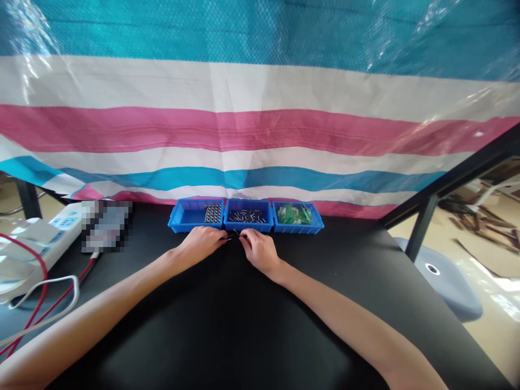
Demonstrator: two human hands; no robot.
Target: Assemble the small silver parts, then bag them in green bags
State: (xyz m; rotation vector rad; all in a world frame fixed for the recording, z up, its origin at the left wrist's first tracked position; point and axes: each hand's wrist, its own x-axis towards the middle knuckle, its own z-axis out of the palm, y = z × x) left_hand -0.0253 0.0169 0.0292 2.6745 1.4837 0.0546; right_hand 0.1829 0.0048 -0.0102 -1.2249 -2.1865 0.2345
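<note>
My left hand point(202, 241) is closed in a pinch, with thin metal pins point(229, 237) sticking out from its fingertips. Facing it, my right hand point(260, 251) pinches another slim metal pin point(236, 232). The two hands are close together but apart, just in front of the middle blue bin point(248, 228). Loose metal pins point(249, 215) lie jumbled in that bin. In the left blue bin point(182, 219), small round metal pieces point(212, 213) stand packed in rows at the right end. Green and clear plastic pieces or bags point(293, 214) fill the right blue bin point(312, 228).
The bins stand in a row on a black table point(227, 325), against a striped plastic sheet point(260, 130). At left are a white power strip point(60, 227), cables point(77, 287) and a blurred-out device point(108, 225). A grey stool point(447, 279) stands beyond the right edge.
</note>
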